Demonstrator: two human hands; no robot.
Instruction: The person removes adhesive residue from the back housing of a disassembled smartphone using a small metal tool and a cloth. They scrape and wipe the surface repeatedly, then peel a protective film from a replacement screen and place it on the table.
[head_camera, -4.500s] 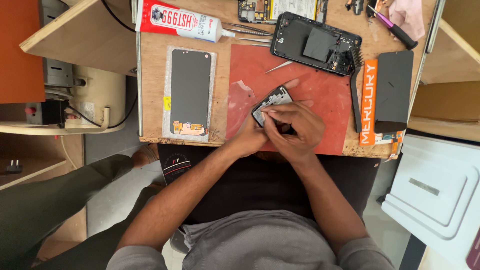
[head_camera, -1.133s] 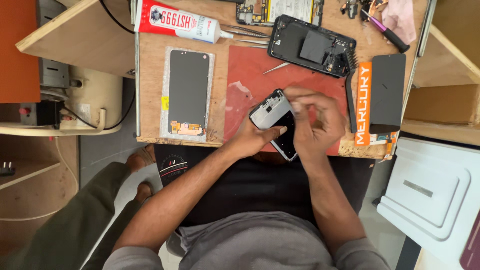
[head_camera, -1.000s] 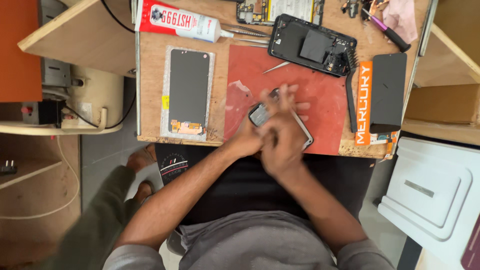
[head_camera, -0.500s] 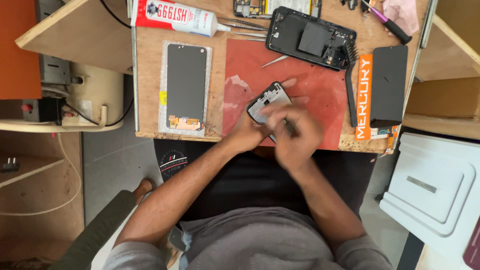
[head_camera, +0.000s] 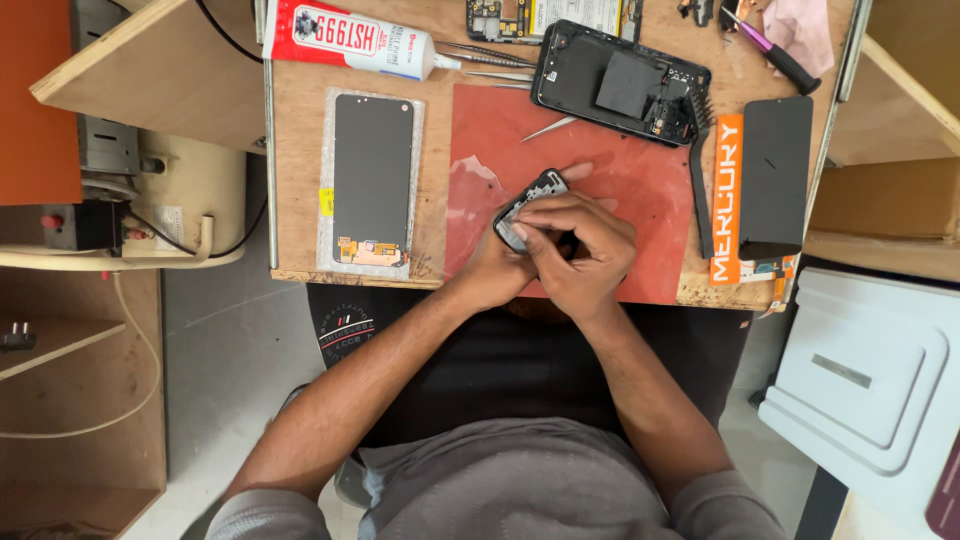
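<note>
Left hand (head_camera: 497, 268) grips phone frame (head_camera: 527, 204) from below, fingers clamped on its edge. Right hand (head_camera: 583, 245) overlaps frame, fingers pinched together against its surface. Frame held tilted above red mat (head_camera: 640, 190) on table (head_camera: 295, 150). Screen panel (head_camera: 372, 180) lies left of mat; open phone body (head_camera: 620, 83) behind; glue tube (head_camera: 345, 38) at rear.

Most of the small dark phone frame (head_camera: 528, 205) on the red rectangular rubber mat (head_camera: 640, 190) lies hidden under the right hand (head_camera: 580, 250) and left hand (head_camera: 497, 275); only its upper end shows. Beyond the mat, the green circuit board (head_camera: 497, 17) is cut off by the picture's top edge. Whether either grip pinches a tool cannot be told.
</note>
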